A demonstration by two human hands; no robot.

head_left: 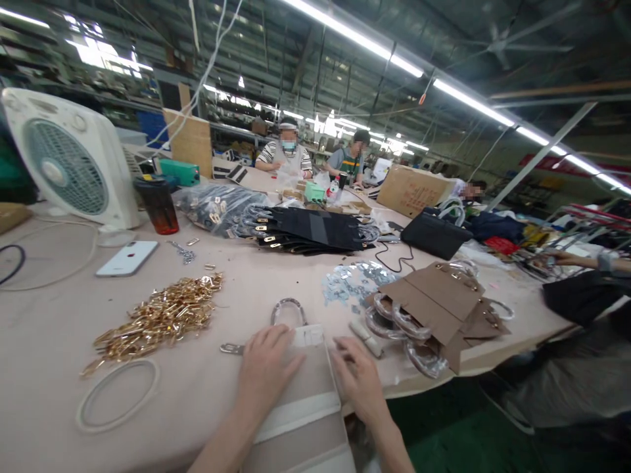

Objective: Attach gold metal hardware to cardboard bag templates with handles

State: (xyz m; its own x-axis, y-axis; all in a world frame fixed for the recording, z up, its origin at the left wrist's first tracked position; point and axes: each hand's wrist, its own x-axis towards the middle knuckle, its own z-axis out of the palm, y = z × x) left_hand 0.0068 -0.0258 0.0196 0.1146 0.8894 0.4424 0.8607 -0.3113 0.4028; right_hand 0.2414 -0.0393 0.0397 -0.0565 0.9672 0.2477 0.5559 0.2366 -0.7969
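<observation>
A taupe bag panel (315, 368) with pale strips across it lies in front of me at the table's near edge, running down out of view. From its top stands a plastic-wrapped handle (288, 304), and a tab with a metal eyelet (231, 349) sticks out to the left. My left hand (266, 368) rests flat on the panel's upper left, thumb apart from the fingers. Beside the panel's right edge is my right hand (359, 378), its fingers loosely bent and apart, with nothing visible in them. Near its fingertips lies a small pale roll (365, 339).
Gold metal fittings (167, 315) are heaped left, near a white ring (118, 397) and phone (127, 258). Taupe bag pieces (434, 302) with wrapped handles lie right, silvery plates (355, 282) behind. Black panels (310, 230) and a fan (69, 157) stand farther back. Several people work nearby.
</observation>
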